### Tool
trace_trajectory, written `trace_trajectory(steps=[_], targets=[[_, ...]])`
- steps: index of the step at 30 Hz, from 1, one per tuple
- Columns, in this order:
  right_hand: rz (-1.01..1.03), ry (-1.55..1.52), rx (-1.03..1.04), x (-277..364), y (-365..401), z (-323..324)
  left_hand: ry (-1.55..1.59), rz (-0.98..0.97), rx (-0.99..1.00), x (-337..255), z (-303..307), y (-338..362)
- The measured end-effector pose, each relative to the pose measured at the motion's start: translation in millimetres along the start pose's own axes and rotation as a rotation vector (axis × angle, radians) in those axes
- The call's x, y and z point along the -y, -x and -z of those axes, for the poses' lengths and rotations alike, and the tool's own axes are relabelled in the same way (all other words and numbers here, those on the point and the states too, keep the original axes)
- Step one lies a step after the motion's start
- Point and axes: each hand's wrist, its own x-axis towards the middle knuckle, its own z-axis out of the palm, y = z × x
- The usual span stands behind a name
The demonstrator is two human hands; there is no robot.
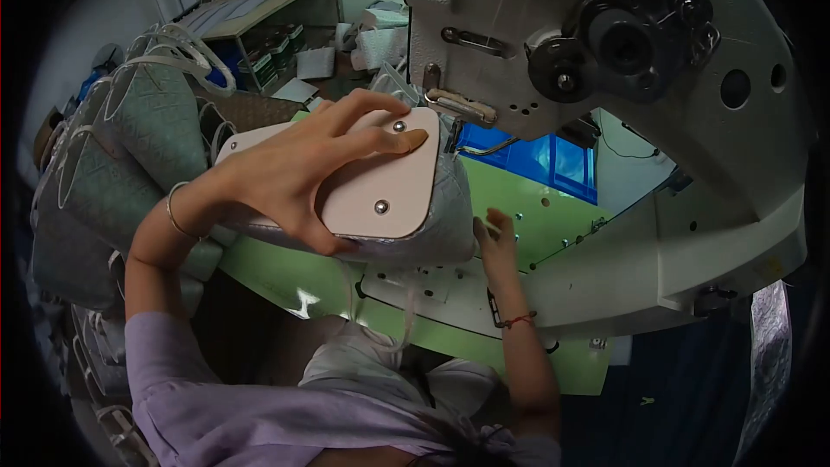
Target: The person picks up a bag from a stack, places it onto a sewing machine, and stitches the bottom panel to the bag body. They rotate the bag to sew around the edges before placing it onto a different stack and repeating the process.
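A silver-grey quilted handbag is turned with its flat pale pink base facing up, and round metal studs show on that base. Spread across the base, my left hand grips the bag, with the thumb at the near edge and the fingers reaching to the far edge. My right hand is at the bag's right side, fingers apart and slightly bent, one fingertip right at the bag's edge. The head of an industrial sewing machine stands just beyond the bag. Pale straps hang below it.
Several similar grey bags are heaped on the left. The machine's arm curves round on the right, above a green tabletop. A blue bin sits behind the machine, and a shelf with boxes stands at the back.
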Motion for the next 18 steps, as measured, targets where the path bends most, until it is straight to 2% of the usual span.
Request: trace_trajectory(steps=[2,4,5,7,11,13,17,18], targets=[[0.256,0.001,0.057,63.5,1.3,7.2,-0.034,-0.017,0.033,1.5,7.4,-5.8],[0.436,-0.061,0.238,112.2,0.5,14.1,-0.062,-0.031,0.067,1.5,13.5,-9.7],[0.430,-0.066,0.242,127.6,-0.3,13.1,-0.086,-0.045,0.093,1.5,17.5,-11.6],[0.557,-0.070,0.402,147.8,-2.3,10.3,-0.109,-0.059,0.123,1.9,20.7,-14.4],[0.474,-0.066,0.528,159.4,-5.5,11.4,-0.089,-0.116,0.114,4.3,24.1,-21.2],[0.610,-0.026,0.510,159.9,1.0,9.9,-0.072,-0.119,0.119,5.6,25.9,-24.9],[0.545,0.068,0.445,153.3,3.7,10.2,-0.088,-0.151,0.181,13.0,28.7,-30.4],[0.483,-0.035,0.425,154.6,1.2,13.4,-0.084,-0.159,0.192,14.8,28.6,-31.1]])
